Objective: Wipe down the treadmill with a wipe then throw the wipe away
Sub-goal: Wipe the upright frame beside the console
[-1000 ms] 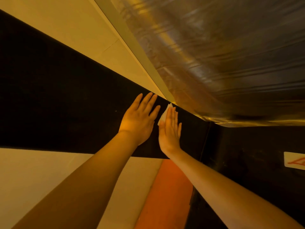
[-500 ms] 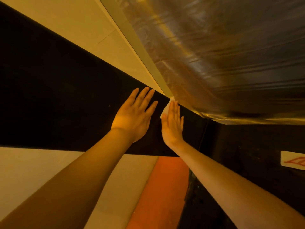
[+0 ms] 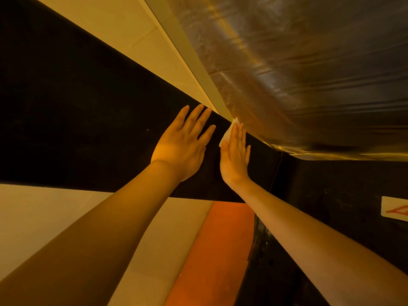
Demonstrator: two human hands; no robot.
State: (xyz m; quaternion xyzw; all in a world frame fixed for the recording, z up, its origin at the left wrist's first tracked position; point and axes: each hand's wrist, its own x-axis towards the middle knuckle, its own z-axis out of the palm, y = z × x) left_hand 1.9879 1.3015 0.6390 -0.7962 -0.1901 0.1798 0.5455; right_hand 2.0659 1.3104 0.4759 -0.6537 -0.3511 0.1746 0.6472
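A long black treadmill surface (image 3: 77,129) runs from the left edge to the middle. My left hand (image 3: 183,144) lies flat on it with fingers spread and straight. Just to its right, my right hand (image 3: 235,155) presses a small white wipe (image 3: 228,132) against the same black surface with straight fingers. Only the wipe's upper left edge shows past my fingers. The wipe sits close to where the black surface meets a plastic-wrapped part (image 3: 309,74).
Shiny clear plastic wrap covers the large part at the upper right. Pale floor tiles (image 3: 44,228) lie below and above the black band. An orange strip (image 3: 216,250) runs along the floor. A white warning sticker (image 3: 395,212) sits on the black body at the right.
Both hands have slid a little farther up along the black surface, the right one carrying the wipe toward the plastic-wrapped edge.
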